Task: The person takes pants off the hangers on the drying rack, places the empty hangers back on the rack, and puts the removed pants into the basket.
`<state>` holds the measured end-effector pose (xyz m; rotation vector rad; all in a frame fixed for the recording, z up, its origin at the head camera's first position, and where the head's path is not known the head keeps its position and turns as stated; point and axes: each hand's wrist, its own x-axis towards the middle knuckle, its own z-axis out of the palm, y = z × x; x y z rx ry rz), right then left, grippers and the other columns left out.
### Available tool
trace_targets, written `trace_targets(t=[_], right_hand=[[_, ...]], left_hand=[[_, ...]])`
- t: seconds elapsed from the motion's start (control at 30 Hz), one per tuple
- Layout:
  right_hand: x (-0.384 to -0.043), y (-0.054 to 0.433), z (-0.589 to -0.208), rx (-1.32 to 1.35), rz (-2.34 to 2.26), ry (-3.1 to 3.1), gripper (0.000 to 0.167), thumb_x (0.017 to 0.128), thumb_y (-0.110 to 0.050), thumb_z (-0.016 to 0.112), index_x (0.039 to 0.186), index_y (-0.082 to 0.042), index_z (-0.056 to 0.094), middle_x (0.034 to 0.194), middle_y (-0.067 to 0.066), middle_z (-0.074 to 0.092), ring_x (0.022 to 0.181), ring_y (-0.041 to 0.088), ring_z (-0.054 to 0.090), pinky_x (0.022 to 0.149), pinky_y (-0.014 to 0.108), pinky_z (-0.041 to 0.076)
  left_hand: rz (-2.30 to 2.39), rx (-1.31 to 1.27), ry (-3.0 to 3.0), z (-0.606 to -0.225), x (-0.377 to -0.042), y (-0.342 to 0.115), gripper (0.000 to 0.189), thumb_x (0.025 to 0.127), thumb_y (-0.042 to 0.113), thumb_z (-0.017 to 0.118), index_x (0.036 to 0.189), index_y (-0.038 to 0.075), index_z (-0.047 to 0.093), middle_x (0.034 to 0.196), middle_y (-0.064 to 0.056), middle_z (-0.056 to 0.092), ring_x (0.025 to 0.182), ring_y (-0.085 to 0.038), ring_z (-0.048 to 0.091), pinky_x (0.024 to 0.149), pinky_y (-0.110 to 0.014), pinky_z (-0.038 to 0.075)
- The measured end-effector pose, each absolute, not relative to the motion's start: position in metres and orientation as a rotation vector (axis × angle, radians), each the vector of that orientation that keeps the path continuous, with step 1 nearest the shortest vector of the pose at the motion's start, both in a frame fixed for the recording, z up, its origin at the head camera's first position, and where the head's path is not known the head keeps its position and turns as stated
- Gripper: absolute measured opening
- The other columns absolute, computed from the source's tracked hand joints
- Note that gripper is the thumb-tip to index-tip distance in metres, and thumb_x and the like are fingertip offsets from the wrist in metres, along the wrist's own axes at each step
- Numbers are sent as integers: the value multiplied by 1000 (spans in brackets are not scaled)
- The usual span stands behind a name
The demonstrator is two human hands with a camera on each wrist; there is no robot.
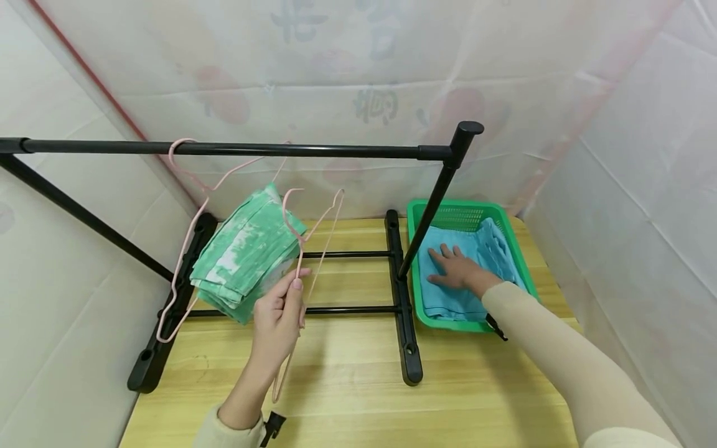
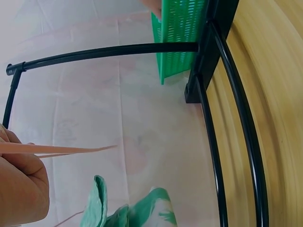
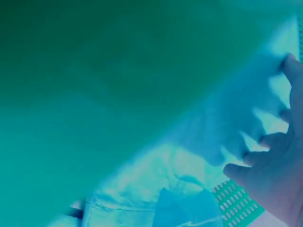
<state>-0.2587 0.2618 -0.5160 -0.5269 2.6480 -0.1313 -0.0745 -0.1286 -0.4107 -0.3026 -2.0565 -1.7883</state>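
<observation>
Plainly, a rack [image 1: 336,150] left, a basket [image 1: 412,274] right

Across the bottom of the frame, a wooden table [image 1: 358,367] bears both. The rack's long feet [image 1: 402,323] lie flat, likely for steadiness. At right, the basket's walls keep its load gathered.

Upper left, a pink hanger [image 1: 185,246] hooks over the rail so it hangs free; green-and-white cloth [image 1: 246,242] seems draped on it. Lower centre, a second hanger [image 1: 302,239] stands hook upward: the left hand [image 1: 278,314] pinches its side wire between thumb and fingers, apparently to keep it upright.

Folded blue cloth [image 1: 448,305] lies inside the basket. Over it, the right hand [image 1: 456,270] spreads its fingers wide; whether they press, I cannot tell.
</observation>
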Motion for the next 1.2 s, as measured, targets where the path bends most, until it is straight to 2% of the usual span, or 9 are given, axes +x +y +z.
trace_targets(t=[0.13,0.27,0.4,0.5,0.63,0.83,1.03,1.2], right_hand=[[-259,264,-505,-597,-266,2681,79,100,-47,57,160,-12,20,162,29,11,145,56,14,109,72,26],[-262,264,-478,-607,-635,2698,73,101,-42,57,159,-14,23,163,22,18,145,49,24,110,67,30],[-260,258,-435,-471,-1213,2601,65,103,-45,51,159,-26,23,162,13,27,142,42,34,106,66,38],[-256,250,-397,-371,-1682,2409,59,104,-47,45,157,-36,22,159,11,33,140,39,40,106,65,38],[-246,236,-349,-377,-2104,2110,54,104,-45,44,155,-40,26,150,13,39,134,37,48,107,60,41],[-234,223,-315,-589,-2231,2009,49,106,-32,44,153,-38,32,140,13,41,122,33,59,97,45,54],[-231,215,-310,-683,-2231,2070,50,106,-23,46,154,-31,34,130,13,51,114,30,64,91,41,57],[-229,212,-309,-718,-2196,2137,50,106,-18,45,154,-30,35,123,12,54,109,27,64,92,44,56]], left_hand=[[-1759,-304,-2071,-410,-74,-131,28,106,3,44,124,3,65,50,-3,47,38,-8,43,31,-22,34],[-1740,-310,-2071,-411,-74,-131,28,105,0,43,123,-1,65,49,-3,46,38,-8,41,31,-22,33],[-1743,-302,-2071,-411,-73,-129,28,105,-2,43,123,-4,64,48,-3,45,37,-7,40,31,-22,32],[-1741,-301,-2070,-409,-72,-127,28,105,-3,43,122,-4,64,48,-3,45,37,-7,40,31,-22,32],[-1747,-302,-2069,-408,-71,-124,27,105,-2,43,122,-4,64,49,-3,44,37,-7,39,31,-22,32],[-1761,-305,-2074,-407,-72,-123,28,105,-3,42,122,-6,64,48,-5,44,37,-7,40,31,-22,32],[-1765,-313,-2067,-408,-73,-124,28,105,-2,43,124,-3,64,49,-4,46,37,-7,41,30,-22,32],[-1770,-312,-2057,-410,-74,-125,28,105,0,44,125,-1,64,49,-2,46,38,-8,41,30,-22,32]])
